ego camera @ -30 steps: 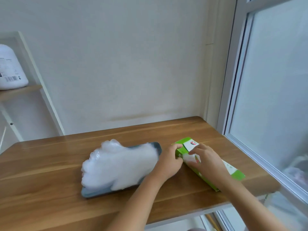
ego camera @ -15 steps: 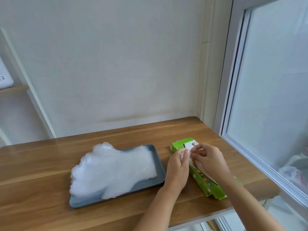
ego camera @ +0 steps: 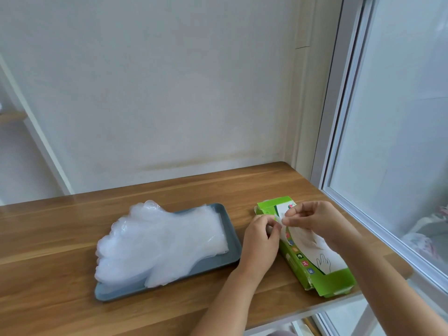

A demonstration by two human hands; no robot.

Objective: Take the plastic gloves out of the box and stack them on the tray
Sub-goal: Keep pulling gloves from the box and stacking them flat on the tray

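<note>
Moved since a second ago: our left grip (ego camera: 261, 241) comes off the box's far end and rises to meet our right grip (ego camera: 315, 219), fingertip to fingertip, above the box (ego camera: 322, 280).
Grip state: both pinch the same thin edge of one glove (ego camera: 301, 238), thumb against forefinger. We cannot tell whether they hold one layer or two.
Glove in hand: the film trails from the pinch down into the box's open top, just below the right grip. We judge it only partly out.
Box axis: it runs from under the grips toward us and to the right, ending at the edge of the desk (ego camera: 72, 311).
Tray: the tray (ego camera: 236, 241) lies left of the grips, its rim just beside the left wrist.
Stack of gloves: the stack of gloves (ego camera: 160, 241) rests on the tray, further left of the grips.
Stack axis: cuffs point toward the grips, and fingers point away to the left, spilling past the rim.
Nearer grip: the left one, which sits between the pinch and the tray.
Coming move, as we judge it: lift the film clear of the box, then carry it left, with the cuff kept on the grip side to match the stack.
</note>
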